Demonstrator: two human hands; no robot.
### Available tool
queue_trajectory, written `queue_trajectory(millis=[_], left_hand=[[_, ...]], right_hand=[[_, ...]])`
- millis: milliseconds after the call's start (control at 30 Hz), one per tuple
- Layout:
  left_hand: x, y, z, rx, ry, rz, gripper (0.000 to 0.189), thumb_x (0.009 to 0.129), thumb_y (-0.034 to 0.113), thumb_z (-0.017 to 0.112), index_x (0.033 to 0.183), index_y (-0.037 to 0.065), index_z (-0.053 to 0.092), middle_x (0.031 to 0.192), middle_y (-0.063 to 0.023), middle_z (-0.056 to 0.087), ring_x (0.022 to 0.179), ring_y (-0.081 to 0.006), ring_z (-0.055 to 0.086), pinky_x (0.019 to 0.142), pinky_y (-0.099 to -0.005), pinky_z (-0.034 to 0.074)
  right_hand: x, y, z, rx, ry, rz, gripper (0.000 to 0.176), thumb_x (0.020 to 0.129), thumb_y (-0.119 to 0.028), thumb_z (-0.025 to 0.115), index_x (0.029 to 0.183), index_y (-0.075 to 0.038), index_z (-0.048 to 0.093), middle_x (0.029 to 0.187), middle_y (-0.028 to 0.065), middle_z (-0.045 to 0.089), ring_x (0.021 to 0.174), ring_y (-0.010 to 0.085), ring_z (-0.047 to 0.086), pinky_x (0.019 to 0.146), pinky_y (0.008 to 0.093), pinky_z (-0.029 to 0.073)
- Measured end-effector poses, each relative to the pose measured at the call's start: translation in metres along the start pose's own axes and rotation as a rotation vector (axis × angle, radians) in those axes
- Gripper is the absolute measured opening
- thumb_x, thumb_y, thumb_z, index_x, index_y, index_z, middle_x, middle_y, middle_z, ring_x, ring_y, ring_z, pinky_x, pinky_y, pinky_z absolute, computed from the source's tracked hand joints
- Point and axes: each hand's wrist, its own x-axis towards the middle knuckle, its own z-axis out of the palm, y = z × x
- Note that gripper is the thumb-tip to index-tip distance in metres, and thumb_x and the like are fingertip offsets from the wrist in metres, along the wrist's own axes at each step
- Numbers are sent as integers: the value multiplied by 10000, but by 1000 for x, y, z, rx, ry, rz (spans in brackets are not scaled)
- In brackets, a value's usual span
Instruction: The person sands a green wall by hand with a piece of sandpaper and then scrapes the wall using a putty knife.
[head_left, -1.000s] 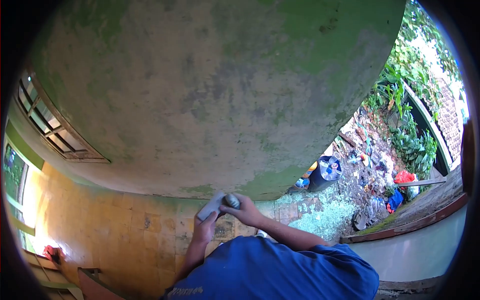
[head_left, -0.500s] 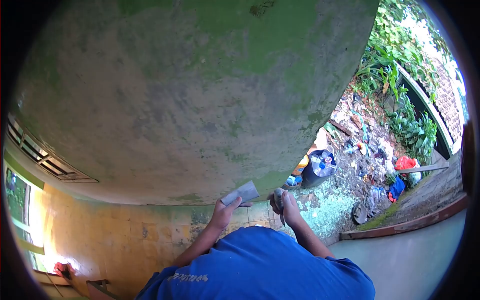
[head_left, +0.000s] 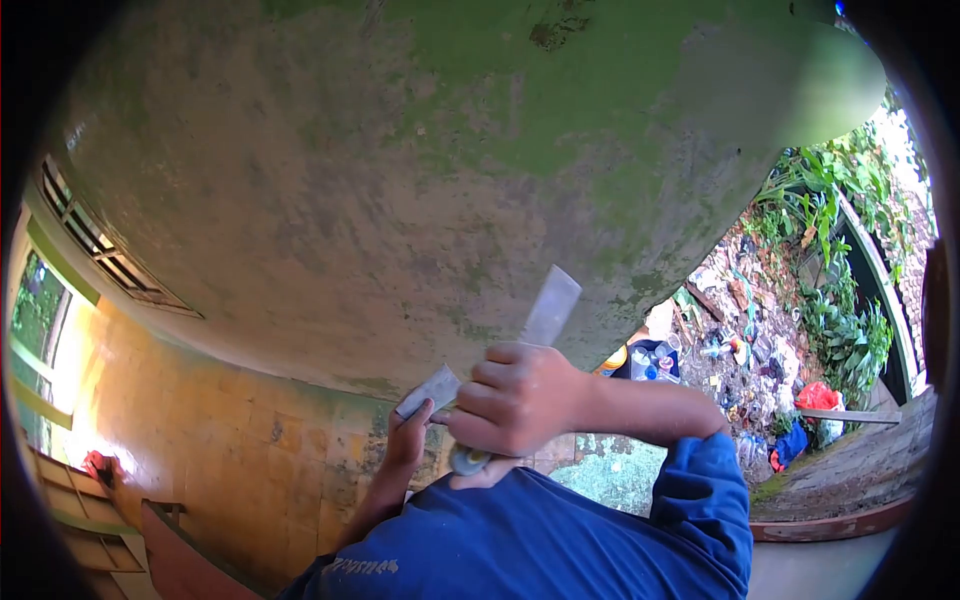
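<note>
So I've got a long flat grey metal scraper [head_left: 552, 303] near the middle, the right hand [head_left: 518, 400] wrapped tight round its handle. Long axis runs near-left to far-right, blade tip aimed at the patchy green-and-grey plaster wall [head_left: 380, 190], can't tell if touching. The left hand [head_left: 404, 440] pinches a pale grey rectangular plate [head_left: 427, 393] just left. Reads as tool-handling to me, next move calls for keeping that edge clear of the left hand

1 grey-bladed scraper [head_left: 551, 308], blade slanting up, 1 flat grey rectangular slab [head_left: 430, 392], tilted, left of the scraper
</note>
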Motion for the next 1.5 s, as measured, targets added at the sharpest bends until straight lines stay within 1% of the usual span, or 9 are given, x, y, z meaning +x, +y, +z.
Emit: queue_trajectory(millis=[200,267,367,500,600,800,1200,1400,1500], left_hand=[[-9,-5,-13,29,113,134,287,885,74,522,1146,-44,514,1048,-139,608,728,-234,651,714,-356,520],[-10,-9,-18,-84,115,87,286,880,75,532,1142,-40,520,1025,-132,617,699,-230,649,721,-360,516],[-14,-14,-22,-187,119,35,285,873,80,548,1135,-31,530,989,-121,632,660,-224,645,737,-371,509],[-11,-9,-17,-184,156,28,278,875,85,548,1130,-24,536,981,-116,637,641,-220,642,743,-381,507],[-6,-16,-21,-169,79,36,274,879,83,540,1131,-24,531,979,-115,637,629,-220,640,742,-386,507],[-2,-18,-22,-154,81,6,279,877,76,540,1137,-26,529,978,-116,637,610,-218,633,739,-383,507],[-6,-18,-27,-196,98,29,292,870,82,548,1142,-22,523,943,-108,638,568,-204,613,760,-386,501],[-11,-16,-29,-202,104,39,274,864,85,558,1114,-25,537,932,-115,635,564,-203,611,750,-387,505],[-12,-15,-29,-207,157,31,263,865,81,555,1102,-31,544,919,-117,633,556,-203,607,745,-391,509]], right_hand=[[13,19,15,-105,-116,-235,388,762,-453,532,592,-118,432,531,-6,389,466,147,445,444,295,347],[17,42,9,-271,-168,-321,408,771,-466,516,564,-131,409,522,-13,391,470,140,450,447,298,353],[21,83,-12,-310,-219,-207,417,785,-465,507,551,-139,395,510,-22,382,456,131,443,439,291,353],[19,55,-12,-260,-168,-353,468,798,-501,489,532,-139,356,498,-33,360,422,125,415,400,298,330],[20,86,-21,-304,-143,-304,471,788,-499,497,529,-139,339,498,-36,349,420,124,405,401,299,326],[18,64,-17,-319,-135,-399,474,763,-518,522,535,-140,351,498,-41,343,416,124,396,411,291,333],[30,72,-29,-189,-138,-355,494,810,-532,471,536,-141,348,505,-42,339,411,124,382,398,293,320],[35,88,-33,-221,-163,-336,445,763,-486,528,535,-142,362,506,-44,344,414,118,388,396,290,318],[31,65,-30,-222,-182,-387,447,774,-499,515,538,-144,378,513,-43,356,425,119,399,402,290,322]])
